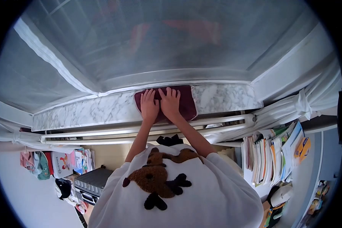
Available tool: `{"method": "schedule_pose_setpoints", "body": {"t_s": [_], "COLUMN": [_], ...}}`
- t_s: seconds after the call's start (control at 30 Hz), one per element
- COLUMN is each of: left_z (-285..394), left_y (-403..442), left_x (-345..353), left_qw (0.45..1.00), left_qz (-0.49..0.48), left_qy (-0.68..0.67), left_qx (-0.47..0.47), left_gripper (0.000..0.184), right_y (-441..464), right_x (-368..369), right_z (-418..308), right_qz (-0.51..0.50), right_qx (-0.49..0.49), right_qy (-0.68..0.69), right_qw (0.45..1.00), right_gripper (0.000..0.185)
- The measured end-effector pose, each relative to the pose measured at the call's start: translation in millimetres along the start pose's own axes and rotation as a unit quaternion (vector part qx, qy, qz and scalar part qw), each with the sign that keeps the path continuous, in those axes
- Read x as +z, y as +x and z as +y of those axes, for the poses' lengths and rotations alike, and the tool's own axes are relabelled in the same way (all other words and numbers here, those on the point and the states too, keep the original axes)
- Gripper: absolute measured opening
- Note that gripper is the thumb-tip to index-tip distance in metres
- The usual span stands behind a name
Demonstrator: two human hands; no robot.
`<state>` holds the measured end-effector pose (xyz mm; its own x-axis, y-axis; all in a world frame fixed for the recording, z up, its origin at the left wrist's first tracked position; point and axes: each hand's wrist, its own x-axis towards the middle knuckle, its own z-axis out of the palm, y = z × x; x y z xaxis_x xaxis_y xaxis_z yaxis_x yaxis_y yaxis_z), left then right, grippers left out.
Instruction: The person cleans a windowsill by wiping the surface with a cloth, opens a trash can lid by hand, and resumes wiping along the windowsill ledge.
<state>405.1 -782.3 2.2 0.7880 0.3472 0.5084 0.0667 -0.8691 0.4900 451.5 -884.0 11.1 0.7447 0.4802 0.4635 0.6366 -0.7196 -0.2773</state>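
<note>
A dark maroon cloth [187, 99] lies spread over the grey-veined marble windowsill [224, 98], and its near edge hangs slightly over the sill's front. Both of my hands press on it from above, side by side. My left hand [149, 106] rests on the cloth's left half with its fingers stretched forward. Just right of it, my right hand [170, 102] lies flat near the middle, its fingers extended and slightly spread. Neither hand grips the cloth. The fabric beneath my palms is hidden.
A window [171, 49] rises behind the sill. White rails [102, 133] run along its front. Tied white curtains [302, 103] hang at both sides. Stacked papers and books [269, 154] stand at right; a dark case [93, 180] and picture books [62, 164] are at left.
</note>
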Motion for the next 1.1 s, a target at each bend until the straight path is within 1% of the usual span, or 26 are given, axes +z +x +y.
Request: {"method": "schedule_pose_setpoints", "body": {"t_s": [0.03, 0.1, 0.13, 0.17, 0.23, 0.27, 0.33, 0.37, 0.4, 0.43, 0.47, 0.5, 0.53, 0.57, 0.6, 0.67, 0.7, 0.77, 0.9, 0.97, 1.03, 1.1], "left_z": [-0.2, 3.4, -1.1, 0.1, 1.7, -1.1, -6.8, -8.7, -10.7, -11.8, -9.6, -8.5, -7.4, -11.0, -14.8, -19.4, -19.7, -18.4, -11.3, -10.9, -11.9, -14.4], "left_y": [-0.6, -1.1, -4.1, -5.0, -8.2, -11.8, -16.4, -15.7, -14.1, -13.5, -10.4, -6.0, -2.7, -4.7, -8.4, -11.1, -11.5, -9.9, -6.1, -6.9, -7.8, -9.2], "left_x": [-2.4, -13.1, -8.8, -11.2, -15.8, -12.4, -4.2, -5.3, -6.0, -6.1, -8.6, -11.7, -15.6, -15.0, -13.8, -13.6, -14.0, -16.4, -20.3, -19.9, -17.2, -15.0], "left_qw": [1.0, 0.995, 0.991, 0.991, 0.988, 0.987, 0.984, 0.984, 0.985, 0.985, 0.985, 0.984, 0.981, 0.981, 0.987, 0.991, 0.991, 0.997, 0.996, 0.995, 0.994, 0.994], "left_qz": [0.003, 0.008, 0.056, 0.057, 0.042, 0.043, 0.041, 0.041, 0.027, 0.013, 0.015, -0.018, -0.05, -0.049, -0.028, 0.008, 0.008, 0.012, 0.019, 0.029, 0.031, 0.034], "left_qy": [0.0, 0.049, 0.057, 0.056, 0.125, 0.127, 0.16, 0.161, 0.162, 0.164, 0.165, 0.167, 0.169, 0.17, 0.15, 0.134, 0.134, 0.048, 0.046, 0.079, 0.073, 0.067], "left_qx": [-0.001, -0.088, -0.107, -0.107, -0.086, -0.089, -0.067, -0.068, -0.056, -0.046, -0.049, -0.063, -0.076, -0.077, -0.053, -0.008, -0.008, -0.057, -0.067, -0.058, -0.07, -0.083], "left_gripper": [0.037, 0.035, 0.035, 0.035, 0.039, 0.039, 0.048, 0.048, 0.05, 0.053, 0.053, 0.053, 0.054, 0.054, 0.054, 0.051, 0.051, 0.049, 0.049, 0.051, 0.051, 0.052], "right_y": [0.4, 2.2, 1.9, 1.7, 2.0, 1.5, 1.4, 1.7, 2.9, 4.5, 8.2, 12.4, 16.3, 19.0, 19.1, 19.9, 19.2, 19.3, 24.8, 25.7, 24.4, 23.6], "right_x": [-0.4, -1.3, -1.5, -0.2, 3.2, 4.5, 6.2, 4.4, 3.3, 3.1, -0.6, -4.1, -7.8, -8.7, 2.2, 16.4, 20.9, 21.9, 16.5, 16.9, 18.7, 20.2], "right_z": [-0.2, -1.3, -3.2, -3.4, -2.4, -3.7, -3.6, -4.0, -5.5, -8.3, -13.7, -19.8, -26.4, -32.0, -32.9, -37.3, -37.9, -36.1, -36.5, -35.2, -33.8, -32.1], "right_qz": [-0.002, 0.0, 0.001, 0.002, 0.011, 0.019, 0.021, 0.023, 0.022, -0.001, -0.023, -0.023, -0.033, -0.044, 0.001, -0.001, -0.005, -0.025, -0.076, -0.075, -0.076, -0.041], "right_qx": [-0.002, -0.005, -0.004, -0.002, -0.002, -0.002, -0.002, 0.002, 0.001, 0.011, 0.021, 0.018, -0.01, -0.037, -0.073, -0.069, -0.065, -0.058, -0.041, -0.044, -0.047, -0.073], "right_qy": [-0.003, -0.008, -0.025, -0.042, -0.049, -0.055, -0.056, -0.059, -0.06, -0.076, -0.091, -0.089, -0.034, 0.02, 0.042, 0.048, 0.054, 0.047, 0.044, 0.039, 0.035, 0.013], "right_qw": [1.0, 1.0, 1.0, 0.999, 0.999, 0.998, 0.998, 0.998, 0.998, 0.997, 0.995, 0.996, 0.999, 0.998, 0.996, 0.996, 0.996, 0.997, 0.995, 0.995, 0.995, 0.996], "right_gripper": [0.043, 0.041, 0.041, 0.041, 0.04, 0.04, 0.041, 0.042, 0.042, 0.04, 0.038, 0.038, 0.037, 0.035, 0.034, 0.033, 0.033, 0.034, 0.038, 0.039, 0.04, 0.04]}}
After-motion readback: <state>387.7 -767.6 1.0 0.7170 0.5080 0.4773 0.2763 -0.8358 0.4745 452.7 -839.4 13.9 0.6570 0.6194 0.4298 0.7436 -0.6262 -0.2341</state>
